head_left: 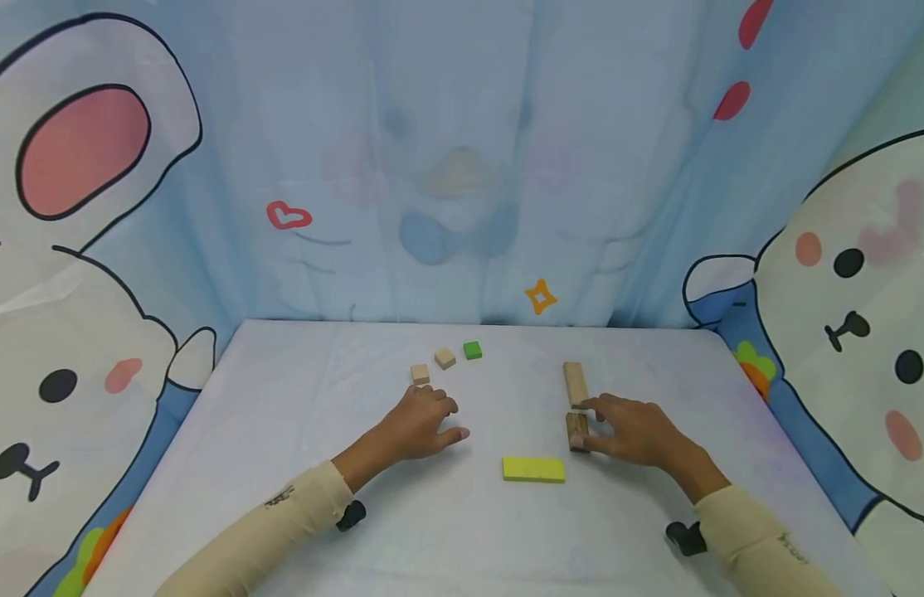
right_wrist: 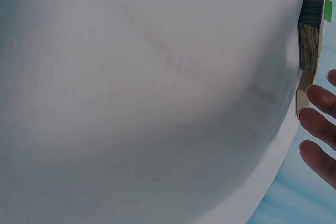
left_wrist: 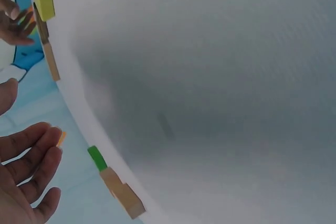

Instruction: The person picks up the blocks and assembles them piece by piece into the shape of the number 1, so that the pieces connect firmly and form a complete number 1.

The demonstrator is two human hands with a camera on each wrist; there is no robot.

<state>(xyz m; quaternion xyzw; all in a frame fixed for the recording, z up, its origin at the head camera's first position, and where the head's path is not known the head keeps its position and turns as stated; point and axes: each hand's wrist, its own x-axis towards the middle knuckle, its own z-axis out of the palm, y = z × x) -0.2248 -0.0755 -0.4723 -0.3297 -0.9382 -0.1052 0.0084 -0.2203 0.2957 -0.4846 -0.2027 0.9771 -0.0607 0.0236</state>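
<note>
My left hand [head_left: 420, 424] hovers over the table's left half with loosely spread fingers, holding nothing. Just beyond its knuckles are two pale wooden cubes [head_left: 420, 375], and a green cube [head_left: 473, 350] lies to their right. On the right side my right hand [head_left: 635, 429] is beside a dark-grained wooden block [head_left: 577, 434], thumb and fingers apart. Whether the thumb touches that block I cannot tell. Behind it, almost end to end, lies a light wooden block [head_left: 575, 383], close to the index finger. A yellow-green block [head_left: 532, 469] lies flat nearer the front.
A white cloth covers the table [head_left: 432, 531]. Behind it hangs a blue curtain [head_left: 462, 274] with cartoon animal prints on both sides. Dark wrist straps [head_left: 686, 539] show by the beige sleeves [head_left: 761, 535].
</note>
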